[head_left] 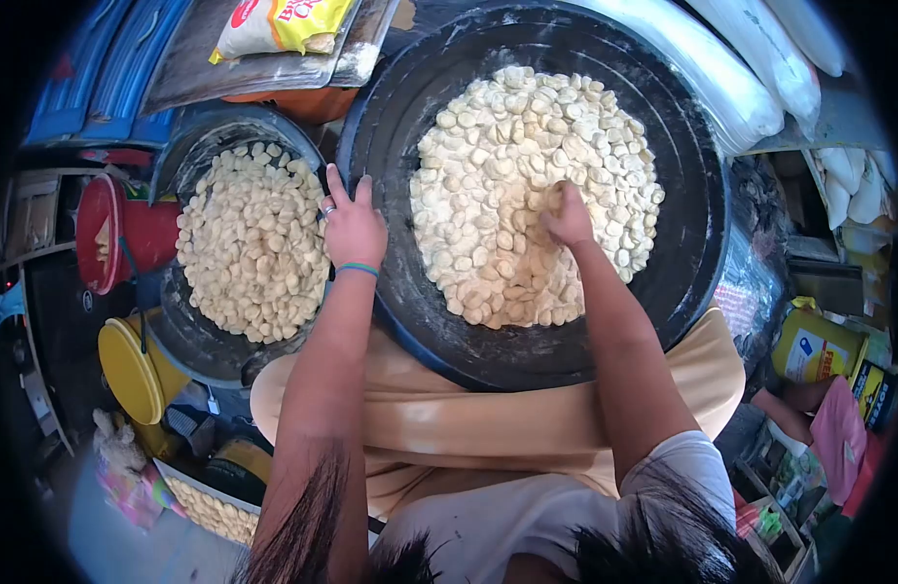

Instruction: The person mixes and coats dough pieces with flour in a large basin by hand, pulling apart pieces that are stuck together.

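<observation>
A wide black basin [687, 195] in front of me holds a heap of small, pale, rounded dough pieces [512, 127] dusted with powder. My right hand [569, 216] reaches into the middle of this heap, its fingers curled around some pieces and partly hidden. To the left, a smaller dark basin [191, 161] contains more of the same dough pieces [254, 243]. My left hand [355, 226], with a ring and a wristband, lies between the two basins at their rims. Its fingers are stretched and spread, holding nothing.
A yellow-and-white packet [282, 26] lies on a tray at the upper left. Beyond the small basin are a red bucket [99, 234] and a yellow-lidded bucket [131, 370]. Filled white plastic bags [731, 78] lie at the upper right. Another person's arm [785, 417] shows at the right.
</observation>
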Demonstrator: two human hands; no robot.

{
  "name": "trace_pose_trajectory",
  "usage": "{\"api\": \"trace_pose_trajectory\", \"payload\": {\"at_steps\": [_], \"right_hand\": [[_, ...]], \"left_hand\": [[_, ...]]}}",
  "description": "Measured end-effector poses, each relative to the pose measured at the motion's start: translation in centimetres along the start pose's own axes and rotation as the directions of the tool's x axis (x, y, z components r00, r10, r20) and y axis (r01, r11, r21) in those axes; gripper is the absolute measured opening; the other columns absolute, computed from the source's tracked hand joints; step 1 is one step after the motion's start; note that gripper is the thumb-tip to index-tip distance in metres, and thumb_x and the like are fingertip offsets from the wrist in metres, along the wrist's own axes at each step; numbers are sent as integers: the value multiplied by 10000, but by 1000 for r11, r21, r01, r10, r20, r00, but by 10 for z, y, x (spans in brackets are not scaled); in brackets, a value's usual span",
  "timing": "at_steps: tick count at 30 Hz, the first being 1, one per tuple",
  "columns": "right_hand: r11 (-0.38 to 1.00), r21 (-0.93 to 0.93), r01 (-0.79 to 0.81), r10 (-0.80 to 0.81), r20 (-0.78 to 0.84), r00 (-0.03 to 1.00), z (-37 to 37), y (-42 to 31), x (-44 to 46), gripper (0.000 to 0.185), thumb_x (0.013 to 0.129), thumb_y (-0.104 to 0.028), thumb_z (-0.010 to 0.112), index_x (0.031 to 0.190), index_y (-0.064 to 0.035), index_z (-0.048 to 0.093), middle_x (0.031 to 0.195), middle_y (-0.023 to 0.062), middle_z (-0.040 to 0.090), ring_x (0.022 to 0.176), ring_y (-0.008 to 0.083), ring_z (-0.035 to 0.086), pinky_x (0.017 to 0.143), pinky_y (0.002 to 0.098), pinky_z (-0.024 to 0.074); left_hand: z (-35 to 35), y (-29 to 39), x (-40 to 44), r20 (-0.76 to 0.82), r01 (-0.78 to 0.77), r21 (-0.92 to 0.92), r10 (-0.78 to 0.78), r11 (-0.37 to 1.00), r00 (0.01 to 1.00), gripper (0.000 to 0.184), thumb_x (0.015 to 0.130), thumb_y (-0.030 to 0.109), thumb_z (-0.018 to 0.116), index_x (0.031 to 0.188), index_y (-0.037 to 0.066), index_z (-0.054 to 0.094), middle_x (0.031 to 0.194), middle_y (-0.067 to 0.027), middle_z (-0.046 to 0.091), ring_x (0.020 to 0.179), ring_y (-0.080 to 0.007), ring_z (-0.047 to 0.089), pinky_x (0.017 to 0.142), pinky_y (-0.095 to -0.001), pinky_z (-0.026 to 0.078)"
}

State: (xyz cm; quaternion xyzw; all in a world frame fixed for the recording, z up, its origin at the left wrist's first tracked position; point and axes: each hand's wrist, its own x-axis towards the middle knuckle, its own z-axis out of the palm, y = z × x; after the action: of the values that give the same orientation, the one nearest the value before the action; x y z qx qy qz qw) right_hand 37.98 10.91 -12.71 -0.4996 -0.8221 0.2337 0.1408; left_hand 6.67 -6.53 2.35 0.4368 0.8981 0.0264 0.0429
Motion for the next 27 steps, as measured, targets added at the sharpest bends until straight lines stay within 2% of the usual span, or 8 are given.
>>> {"api": "trace_pose_trajectory", "payload": {"at_steps": [1,6,10,14,18,21,24,27], "right_hand": [[996,93,10,0,-108,994,-2,-3,2,631,721,-336,717,1239,-61,482,1125,190,511,1088,345,500,898,429,439],[839,-350,-417,418,-76,905,21,-44,-2,702,724,-401,712,1305,-103,454,1229,144,485,1144,330,483,976,502,351],[948,-315,-39,167,392,905,26,-43,-2,657,754,-397,681,1331,-176,456,1360,114,416,1246,328,419,997,543,314],[858,-419,-297,355,67,932,-14,-61,-12,640,793,-368,682,1370,-262,428,1313,130,462,1267,323,405,976,559,364],[894,-306,-327,399,213,892,23,-62,-11,632,795,-296,673,1370,-268,413,1313,105,467,1205,329,456,907,554,430],[917,-393,74,104,412,905,33,-87,-37,588,743,-184,683,1298,-204,492,1243,132,522,1039,327,557,804,460,497],[994,105,34,-84,520,850,7,-95,-52,552,732,-117,650,1268,-133,517,1124,140,579,958,275,590,767,380,503],[688,416,-595,102,756,647,-62,-141,-57,594,728,-78,626,1305,-70,487,1053,148,593,936,227,590,794,317,489]], "left_hand": [[0,0,0,-1,3,-5,-3,1000,1000,489,757,118,671,1232,173,567,1506,-154,220,1125,-368,500,808,-420,550],[5,-1,0,-4,5,-4,-5,1000,1000,486,752,114,664,1226,172,572,1503,-155,230,1130,-367,497,800,-422,552],[5,-1,1,-11,7,0,-7,1000,1000,484,750,113,662,1221,180,574,1499,-154,241,1126,-362,503,784,-417,559],[6,-1,0,-18,7,6,-7,1000,1000,482,750,113,661,1218,188,577,1498,-156,244,1116,-357,512,773,-414,563],[5,0,-1,-22,1,20,0,1000,1000,478,751,115,659,1216,187,577,1496,-158,245,1112,-358,516,767,-412,565],[8,-2,1,-26,1,3,-1,1000,1000,470,757,125,657,1216,183,576,1494,-162,250,1129,-362,507,788,-412,553],[6,-1,-1,-41,-18,-29,17,999,999,456,771,150,659,1219,168,573,1488,-166,263,1181,-377,470,908,-433,482],[9,-6,-16,-206,-188,-28,178,982,962,465,788,205,675,1238,162,563,1481,-170,274,1236,-393,417,1009,-460,378]]}}
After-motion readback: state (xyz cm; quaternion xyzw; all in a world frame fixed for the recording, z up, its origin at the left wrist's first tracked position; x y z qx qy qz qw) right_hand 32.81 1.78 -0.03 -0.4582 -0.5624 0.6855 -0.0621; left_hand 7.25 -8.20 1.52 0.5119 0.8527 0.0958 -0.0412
